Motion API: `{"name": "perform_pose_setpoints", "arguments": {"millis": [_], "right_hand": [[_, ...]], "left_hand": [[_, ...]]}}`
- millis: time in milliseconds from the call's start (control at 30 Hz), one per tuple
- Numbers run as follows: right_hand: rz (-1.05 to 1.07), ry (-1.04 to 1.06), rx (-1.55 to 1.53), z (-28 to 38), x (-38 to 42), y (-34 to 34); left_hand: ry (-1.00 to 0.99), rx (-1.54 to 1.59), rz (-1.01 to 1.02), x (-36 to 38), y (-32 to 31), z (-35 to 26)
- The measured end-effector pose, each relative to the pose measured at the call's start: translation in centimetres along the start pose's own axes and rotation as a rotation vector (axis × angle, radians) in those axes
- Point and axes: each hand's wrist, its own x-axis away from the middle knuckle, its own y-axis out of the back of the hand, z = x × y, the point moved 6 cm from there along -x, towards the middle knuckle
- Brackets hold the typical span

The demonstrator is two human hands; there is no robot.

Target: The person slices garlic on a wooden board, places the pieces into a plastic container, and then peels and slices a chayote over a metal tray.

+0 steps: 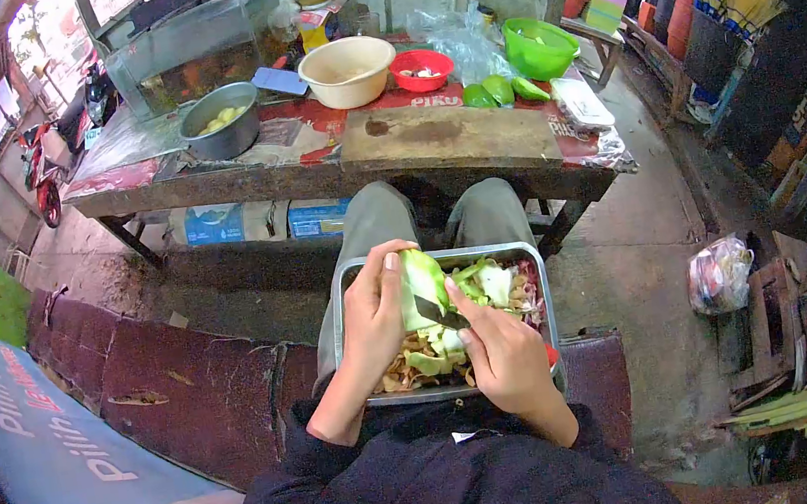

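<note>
In my left hand (374, 301) is a partly peeled green fruit (422, 280), its pale flesh bare along the lower side. The fingers wrap around its left side. My right hand (506, 350) is closed around the handle of a knife (439, 314), most of which the fingers hide. The dark blade lies against the fruit. Both hands are above a rectangular metal tray (545, 280) on my lap. Green peels (427, 362), brownish scraps and purplish skins lie in it. Something red (551, 356) shows beside my right hand.
Ahead stands a low wooden table (294, 177) with a metal pot (248, 130), a cream basin (351, 92), a red bowl (421, 60), a green bowl (543, 58), green fruits (497, 89) and a wooden board (450, 140). A filled plastic bag (721, 275) sits on the floor at right.
</note>
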Motion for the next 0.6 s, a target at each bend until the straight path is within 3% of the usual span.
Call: {"name": "perform_pose_setpoints", "arguments": {"millis": [500, 600], "right_hand": [[-0.038, -0.027, 0.076, -1.2, -0.4, -0.2], [-0.060, -0.024, -0.027, -0.8, -0.8, 0.2]], "left_hand": [[0.003, -0.177, 0.098, 0.0, -0.1, -0.8], [0.009, -0.141, 0.167, -0.3, 0.0, -0.8]]}}
